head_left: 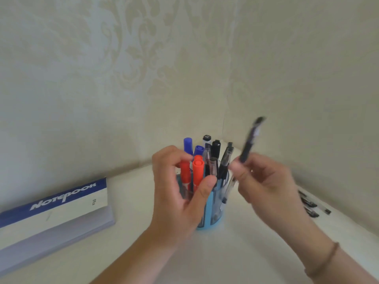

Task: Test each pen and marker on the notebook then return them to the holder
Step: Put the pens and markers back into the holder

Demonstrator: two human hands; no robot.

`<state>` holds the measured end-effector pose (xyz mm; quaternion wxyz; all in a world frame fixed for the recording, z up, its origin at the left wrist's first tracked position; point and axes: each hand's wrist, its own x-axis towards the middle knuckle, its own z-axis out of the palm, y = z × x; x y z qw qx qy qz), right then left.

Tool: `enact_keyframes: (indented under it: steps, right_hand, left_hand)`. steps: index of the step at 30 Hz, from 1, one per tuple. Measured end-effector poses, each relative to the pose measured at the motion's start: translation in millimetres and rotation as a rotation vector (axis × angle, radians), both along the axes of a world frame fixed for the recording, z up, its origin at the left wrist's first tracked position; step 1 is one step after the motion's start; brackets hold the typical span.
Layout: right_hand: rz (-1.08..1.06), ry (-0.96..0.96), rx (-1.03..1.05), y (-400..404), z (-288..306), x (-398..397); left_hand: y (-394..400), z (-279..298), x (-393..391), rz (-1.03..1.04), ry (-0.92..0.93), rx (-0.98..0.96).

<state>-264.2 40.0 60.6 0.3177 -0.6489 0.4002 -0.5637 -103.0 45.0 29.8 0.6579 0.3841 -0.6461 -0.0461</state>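
Two hands work at the tabletop's far corner. The left hand (180, 187) wraps around the blue holder (213, 212), which is packed with upright pens and markers (198, 171). The right hand (264, 181) pinches a dark pen (251, 138), blurred, raised just right of the holder. The closed notebook (53, 214) lies near the left edge; loose pens (311, 203) lie near the right edge.

Holder (212, 210) centre of table (235, 253), pens (215, 152) inside; notebook (51, 214) left; loose pens (311, 206) right.
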Motion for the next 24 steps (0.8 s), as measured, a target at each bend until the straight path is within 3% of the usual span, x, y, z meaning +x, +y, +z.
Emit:
enact_keyframes:
  steps: [2,3,7,10,12,14,17,18,21,24]
  right_hand:
    - [-0.092,0.318,-0.107,-1.0,-7.0,0.9]
    - [-0.111,0.35,-0.126,-1.9,-8.9,0.7]
    - [-0.098,0.128,-0.169,-6.6,-3.7,-5.9]
    - [-0.038,-0.198,-0.268,-3.8,6.2,-13.2]
    - [-0.01,-0.268,-0.327,-1.6,8.9,-13.6]
    - [-0.022,-0.151,-0.287,-2.4,8.5,-10.0]
    - [-0.139,0.345,-0.133,-8.9,0.3,-6.6]
    - [-0.165,0.405,-0.085,-10.4,-0.4,-8.0]
    - [-0.256,0.307,0.053,-18.5,10.3,-34.7]
    - [-0.5,0.776,0.239,-43.0,2.2,-87.5]
  left_hand:
    - [-0.4,-1.1,3.6,-0.014,-0.099,-0.03]
    - [-1.5,-0.9,6.4,-0.015,-0.109,-0.034]
    - [-4.0,-0.3,11.9,-0.004,-0.093,-0.027]
    - [-1.2,2.7,5.3,0.008,-0.007,0.051]
    - [-2.3,3.4,1.9,0.024,0.046,0.092]
    - [-4.8,4.2,1.1,0.05,0.092,0.11]
    - [-4.7,6.4,0.5,0.067,0.073,0.057]
    - [-3.5,6.6,0.8,0.059,0.033,0.012]
    - [-2.3,4.6,3.8,0.022,-0.117,-0.139]
    - [-4.8,2.1,5.8,0.029,-0.291,-0.213]
